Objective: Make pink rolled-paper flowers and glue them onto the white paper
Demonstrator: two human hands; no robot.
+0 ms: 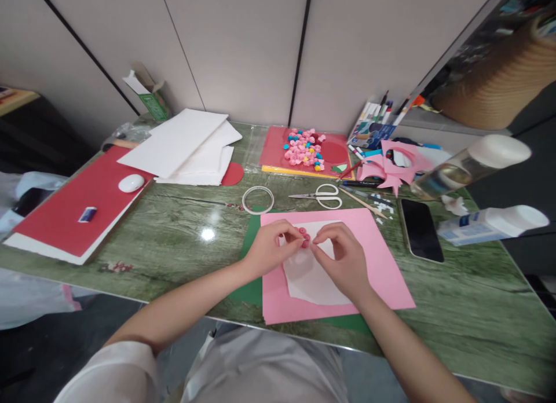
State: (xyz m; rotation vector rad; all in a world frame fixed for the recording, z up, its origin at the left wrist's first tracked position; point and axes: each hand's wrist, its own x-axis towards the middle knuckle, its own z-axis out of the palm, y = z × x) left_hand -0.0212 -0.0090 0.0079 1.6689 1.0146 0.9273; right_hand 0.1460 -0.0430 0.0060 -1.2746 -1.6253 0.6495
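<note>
Pink paper sheets lie over a green sheet, with a smaller white sheet on top. Over the white sheet's upper part, my left hand pinches with thumb and forefinger beside small red-pink rolled pieces. My right hand faces it from the right, its thumb and forefinger brought together at the same pieces. What lies between either hand's fingertips is too small to make out. Beyond the hands are white-handled scissors and a tape roll.
Pink, blue and yellow pieces sit on red sheets at the back. White sheets and a red board are at left. On the right are a phone, two bottles, pink paper scraps and a pen box.
</note>
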